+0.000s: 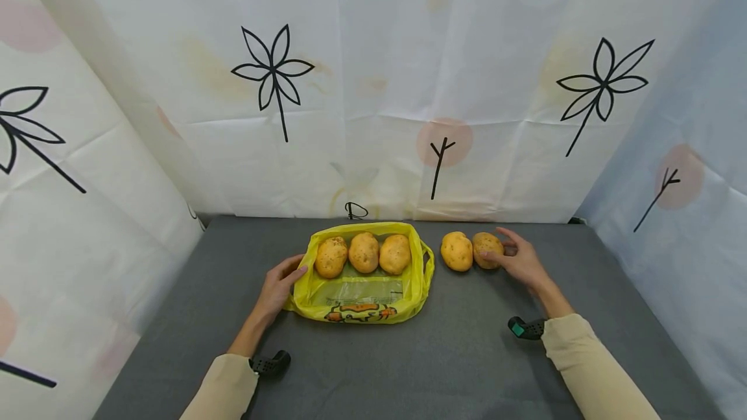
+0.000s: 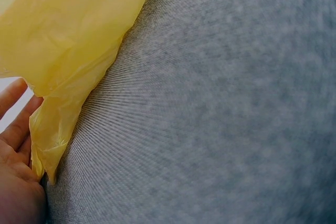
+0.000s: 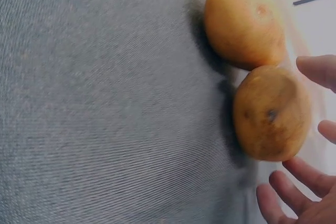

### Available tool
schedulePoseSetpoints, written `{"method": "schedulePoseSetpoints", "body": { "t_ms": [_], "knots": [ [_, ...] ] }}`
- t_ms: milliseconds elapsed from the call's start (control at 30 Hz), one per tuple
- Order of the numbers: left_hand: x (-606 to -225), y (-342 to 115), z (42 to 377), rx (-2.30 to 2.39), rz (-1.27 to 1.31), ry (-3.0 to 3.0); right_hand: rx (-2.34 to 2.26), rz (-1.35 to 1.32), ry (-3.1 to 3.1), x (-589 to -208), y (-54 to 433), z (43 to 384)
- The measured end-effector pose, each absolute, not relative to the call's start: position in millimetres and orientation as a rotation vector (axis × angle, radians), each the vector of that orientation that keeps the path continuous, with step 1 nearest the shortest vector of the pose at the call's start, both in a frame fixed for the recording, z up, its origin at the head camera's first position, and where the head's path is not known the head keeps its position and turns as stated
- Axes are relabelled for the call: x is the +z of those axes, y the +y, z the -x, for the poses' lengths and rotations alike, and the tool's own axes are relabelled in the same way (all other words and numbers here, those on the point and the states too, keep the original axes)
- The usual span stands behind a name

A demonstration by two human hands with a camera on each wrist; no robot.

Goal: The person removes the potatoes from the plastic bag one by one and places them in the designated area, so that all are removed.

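A yellow plastic bag (image 1: 356, 313) lies with its mouth spread wide, holding three potatoes (image 1: 364, 253) in a row. At its left edge is my left hand (image 1: 280, 287), thumb and fingers holding the rim; the left wrist view shows fingers (image 2: 18, 121) beside the thin yellow plastic (image 2: 68, 45). Right of the bag, two more potatoes sit side by side on the table. My right hand (image 1: 521, 264) is spread around the outer potato (image 3: 272, 114), fingertips right at its skin and not curled round it. The inner potato (image 3: 244, 24) adjoins it.
A dark grey cloth-covered table (image 1: 455, 349) lies beneath everything. White curtains (image 1: 373, 83) with line-drawn flowers rise behind it and on both sides. One bag handle (image 1: 428, 263) loops out on the right, near the inner potato.
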State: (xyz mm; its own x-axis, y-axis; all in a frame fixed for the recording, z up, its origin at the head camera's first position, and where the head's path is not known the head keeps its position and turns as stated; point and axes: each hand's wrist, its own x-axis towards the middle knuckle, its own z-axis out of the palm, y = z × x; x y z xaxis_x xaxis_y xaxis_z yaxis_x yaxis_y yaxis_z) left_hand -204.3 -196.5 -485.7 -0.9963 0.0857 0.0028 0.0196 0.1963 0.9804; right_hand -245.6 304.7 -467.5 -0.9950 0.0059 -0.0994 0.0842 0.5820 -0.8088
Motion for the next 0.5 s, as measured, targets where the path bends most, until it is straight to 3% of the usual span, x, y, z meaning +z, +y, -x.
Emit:
{"method": "schedulePoseSetpoints", "body": {
  "t_ms": [500],
  "knots": [
    [-485.2, -196.6, 204.3, 1.936, -0.095, 2.392, -1.263, 0.14, 2.924, -429.5, 272.3, 230.0]
  ]
}}
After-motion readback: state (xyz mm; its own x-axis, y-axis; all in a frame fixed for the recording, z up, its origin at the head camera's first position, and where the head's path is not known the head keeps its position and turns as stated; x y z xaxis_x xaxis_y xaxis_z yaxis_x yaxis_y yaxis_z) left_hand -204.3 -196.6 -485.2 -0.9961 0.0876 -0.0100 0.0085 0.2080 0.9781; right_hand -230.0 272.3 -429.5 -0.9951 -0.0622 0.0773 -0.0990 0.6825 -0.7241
